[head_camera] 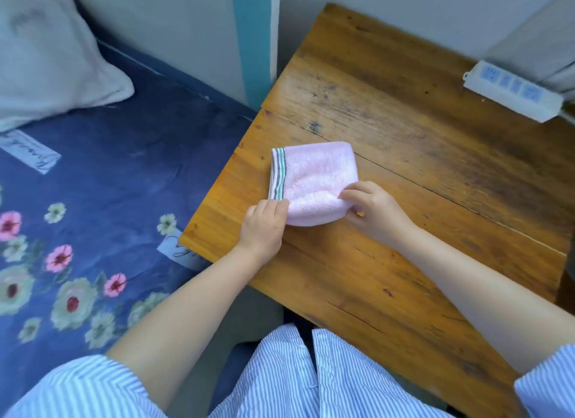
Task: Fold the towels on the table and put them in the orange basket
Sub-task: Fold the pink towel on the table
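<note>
A pink towel (312, 178), folded into a small square with a green and grey striped border on its left edge, lies on the wooden table (404, 131) near the table's left side. My left hand (264, 223) pinches the towel's near left corner. My right hand (371, 209) grips the near right corner, with fingers curled over the fold. No orange basket is in view.
A white power strip (513, 91) lies at the table's far right. A bed with a blue flowered sheet (93, 215) and a white pillow (46, 59) stands left of the table. A wall with a teal strip (252, 38) runs behind.
</note>
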